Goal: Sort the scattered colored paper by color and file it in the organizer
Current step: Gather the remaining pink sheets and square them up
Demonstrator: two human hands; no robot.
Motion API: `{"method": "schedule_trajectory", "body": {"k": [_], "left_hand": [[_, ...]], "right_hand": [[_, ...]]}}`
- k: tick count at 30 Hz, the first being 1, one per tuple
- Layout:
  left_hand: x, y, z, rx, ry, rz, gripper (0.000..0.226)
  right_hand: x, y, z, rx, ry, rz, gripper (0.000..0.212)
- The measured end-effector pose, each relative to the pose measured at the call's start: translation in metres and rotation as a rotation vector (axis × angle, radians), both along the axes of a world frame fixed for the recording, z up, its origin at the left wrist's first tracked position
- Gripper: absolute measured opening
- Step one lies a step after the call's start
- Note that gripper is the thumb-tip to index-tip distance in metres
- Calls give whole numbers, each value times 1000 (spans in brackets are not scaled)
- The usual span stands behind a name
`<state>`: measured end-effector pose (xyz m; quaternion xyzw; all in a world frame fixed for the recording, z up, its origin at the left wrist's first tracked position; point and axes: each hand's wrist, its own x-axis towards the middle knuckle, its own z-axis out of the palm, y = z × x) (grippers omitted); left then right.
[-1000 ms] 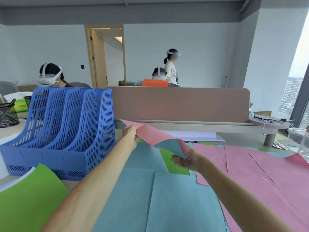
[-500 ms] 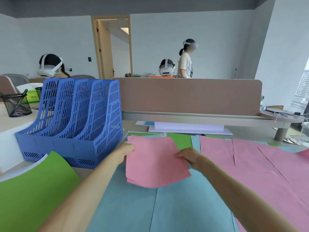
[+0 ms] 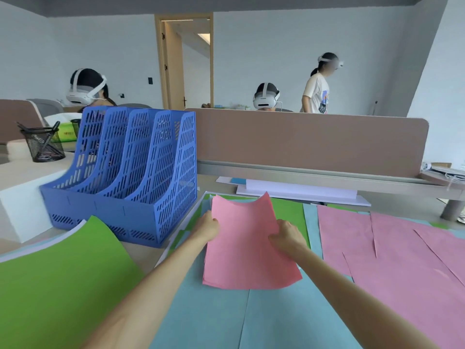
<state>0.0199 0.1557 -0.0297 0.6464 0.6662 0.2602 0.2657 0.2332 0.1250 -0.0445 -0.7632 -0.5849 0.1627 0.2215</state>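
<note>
Nearest, light blue sheets (image 3: 226,318) cover the surface under both forearms, with a large green sheet (image 3: 63,273) curling up at the left, its near part cut off by the frame. Just beyond, the left hand (image 3: 208,226) pinches the left edge of the pink stack (image 3: 246,245) and the right hand (image 3: 286,235) grips its right edge; the fingers behind the paper are hidden. Half a second ago the stack lay flatter and lower between the hands; now it is tipped up, its top edge sagging in a curve and its bottom edge just over the blue sheets. Layered edges show at its lower left corner, but the count is unclear. Loose pink sheets (image 3: 402,248) overlap to the right. The blue organizer (image 3: 130,172) stands left of the hands, its slots' insides hidden by the slotted walls. Behind lie white boards (image 3: 302,192) and a brown divider (image 3: 302,142).
</note>
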Motion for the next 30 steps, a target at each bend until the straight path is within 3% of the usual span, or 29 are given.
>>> {"method": "schedule_trajectory", "body": {"k": [3,7,17,22,27,30], "left_hand": [[-5,9,-5,54,-227,94,28],[-9,17,-7,-31,-387,120,47],[8,36,-11,-46,-269,73,54],[22,43,-5,80,33,55,39],[38,17,11,53,-326,-128,27],[23,4,21,45,-388,-75,16]], "right_hand": [[5,-1,2,23,83,-25,21],[14,0,2,90,191,-78,17],[70,-7,11,228,392,-299,27],[93,-15,24,246,556,-356,32],[72,-20,33,172,624,-311,18],[47,-23,36,113,680,-225,16]]}}
